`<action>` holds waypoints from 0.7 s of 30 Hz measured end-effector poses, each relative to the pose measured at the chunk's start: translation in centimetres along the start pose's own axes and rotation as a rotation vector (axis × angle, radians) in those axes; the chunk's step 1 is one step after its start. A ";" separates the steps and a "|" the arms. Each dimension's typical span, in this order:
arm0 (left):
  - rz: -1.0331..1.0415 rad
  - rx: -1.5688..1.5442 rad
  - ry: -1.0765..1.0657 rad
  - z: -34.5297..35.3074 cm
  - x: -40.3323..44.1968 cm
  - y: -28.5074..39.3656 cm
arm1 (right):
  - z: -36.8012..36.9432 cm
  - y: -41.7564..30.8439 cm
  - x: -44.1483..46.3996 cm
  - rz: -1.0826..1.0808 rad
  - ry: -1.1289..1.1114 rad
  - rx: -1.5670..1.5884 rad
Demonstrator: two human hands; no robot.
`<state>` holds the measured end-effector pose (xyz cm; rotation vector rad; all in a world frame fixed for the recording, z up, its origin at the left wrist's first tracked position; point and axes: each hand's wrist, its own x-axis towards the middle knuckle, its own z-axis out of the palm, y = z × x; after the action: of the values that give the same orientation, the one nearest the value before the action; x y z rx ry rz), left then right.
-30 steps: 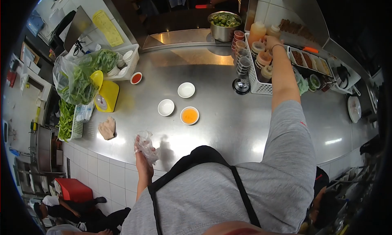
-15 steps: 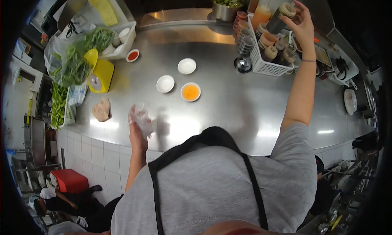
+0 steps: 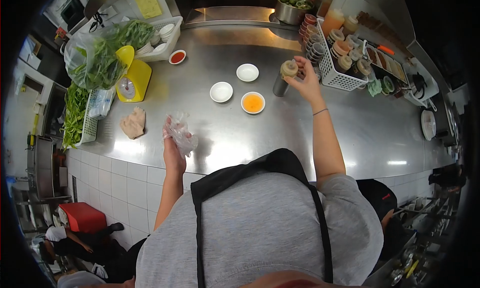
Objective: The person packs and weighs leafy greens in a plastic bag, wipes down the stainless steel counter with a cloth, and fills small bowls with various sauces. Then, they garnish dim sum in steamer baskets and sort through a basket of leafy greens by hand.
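"Where's the bottle point(image 3: 280, 86)?"
"Just left of the right grip point(image 3: 306, 85), long axis roughly upright, pinched near its cap point(image 3: 288, 69)."
"And the left grip point(image 3: 173, 150)?"
"Farther off, curled around crumpled plastic point(image 3: 184, 136)."

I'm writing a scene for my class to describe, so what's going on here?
A person at a steel counter grips a squeeze bottle near its top with the right hand, beside a small bowl of something orange. The left hand holds crumpled clear plastic near the counter's front edge. Two more white bowls sit nearby, and other bottles stand in a white basket.
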<state>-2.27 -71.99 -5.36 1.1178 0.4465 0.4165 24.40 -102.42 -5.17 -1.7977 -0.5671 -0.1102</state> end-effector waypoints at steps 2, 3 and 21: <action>0.013 -0.010 0.005 -0.6 0.0 0.1 | 2.0 2.4 -0.4 -0.036 0.012 -0.004; 0.019 -0.011 0.000 -0.8 0.0 0.1 | 2.9 3.5 -0.6 -0.064 0.037 -0.008; 0.010 -0.028 0.022 -2.3 -0.5 -0.3 | 4.3 -2.2 10.4 0.123 -0.988 -1.133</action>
<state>-3.91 -70.68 -6.42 1.0892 0.4531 0.4433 31.70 -94.70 -0.77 -2.9675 -1.2318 0.7230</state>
